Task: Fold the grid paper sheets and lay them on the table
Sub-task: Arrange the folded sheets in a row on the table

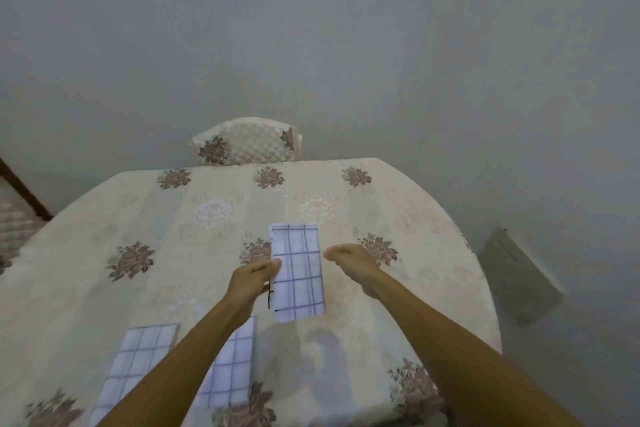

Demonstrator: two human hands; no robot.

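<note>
Nearest, two folded grid papers lie flat on the flowered tablecloth (86,274) - the left sheet (135,367) and, just beside it, the second sheet (232,371), partly hidden by the left forearm. Farther out, the left hand (251,282) pinches the left edge of a third sheet (298,274), folded and held over the cloth. The right hand (353,262) hangs just to its right with fingers loosely curled, holding nothing. Beyond the table's far edge, a quilted chair (246,144) stands against a plain wall (311,45).
</note>
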